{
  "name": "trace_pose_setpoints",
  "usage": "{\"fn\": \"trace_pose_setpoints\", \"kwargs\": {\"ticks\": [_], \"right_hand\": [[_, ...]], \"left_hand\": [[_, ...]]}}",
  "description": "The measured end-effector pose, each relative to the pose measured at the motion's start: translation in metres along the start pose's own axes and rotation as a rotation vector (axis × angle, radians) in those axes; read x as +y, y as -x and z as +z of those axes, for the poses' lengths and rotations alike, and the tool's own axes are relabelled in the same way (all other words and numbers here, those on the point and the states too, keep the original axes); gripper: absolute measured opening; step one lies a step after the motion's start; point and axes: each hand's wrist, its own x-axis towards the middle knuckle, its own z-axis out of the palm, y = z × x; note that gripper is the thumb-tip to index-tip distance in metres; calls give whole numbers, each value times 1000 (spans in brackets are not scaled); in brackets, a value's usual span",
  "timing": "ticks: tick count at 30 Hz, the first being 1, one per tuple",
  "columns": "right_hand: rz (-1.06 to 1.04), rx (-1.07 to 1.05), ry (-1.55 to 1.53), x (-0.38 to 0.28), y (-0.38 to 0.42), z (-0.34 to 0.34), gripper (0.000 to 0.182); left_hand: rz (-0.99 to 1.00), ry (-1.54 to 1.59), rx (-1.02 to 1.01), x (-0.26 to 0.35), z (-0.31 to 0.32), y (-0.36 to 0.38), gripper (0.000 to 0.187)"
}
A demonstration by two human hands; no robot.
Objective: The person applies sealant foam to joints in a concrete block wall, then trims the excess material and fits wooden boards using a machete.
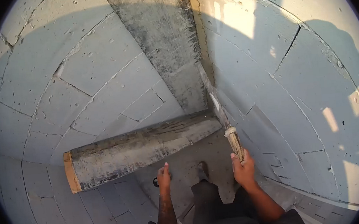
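My right hand is wrapped round the pale, worn handle of a long, narrow-bladed hand tool. Its blade points up and away, and the tip lies at the seam where the concrete column meets the right block wall. Whether it is a saw or a long knife, I cannot tell. Lower and to the left, my left hand has curled fingers with one digit pointing up; the inside of the hand is hidden. A small round black-and-white thing shows right beside it.
A rough concrete beam with an orange-brown end crosses below the column. Block walls with open joints and chips stand on the left and right. Below me are the grey floor and my shoe.
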Motion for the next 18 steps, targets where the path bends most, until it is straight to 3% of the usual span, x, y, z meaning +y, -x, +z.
{"fn": "trace_pose_setpoints", "kwargs": {"ticks": [2,4,6,8,10,11,13,15,16,17,18], "right_hand": [[-92,45,65,19,-6,-42,24],[-45,25,87,55,0,-81,23],[58,6,111,98,18,-113,22],[139,-44,136,118,29,-129,21],[157,-26,196,148,38,-138,29],[-99,122,255,193,39,-136,20],[-8,-91,414,144,49,-146,27],[-49,-127,480,142,50,-144,28],[-61,-159,490,160,55,-149,28],[-77,-149,504,176,55,-149,27],[-10,-141,501,176,55,-148,26]], "left_hand": [[116,-485,88,-108,-19,25,38],[-11,-942,-264,-186,-36,59,34],[46,-1121,-501,-210,-31,107,35],[70,-1081,-531,-228,-24,143,38],[-120,-1140,-488,-238,-15,155,37],[-143,-1119,-416,-240,-22,157,37],[-43,-860,-161,-241,-20,157,49],[-145,-573,254,-203,-30,156,50],[-274,-355,347,-221,-49,129,46],[-304,-85,446,-179,-63,119,55],[-471,112,541,-190,-89,88,52]]}}
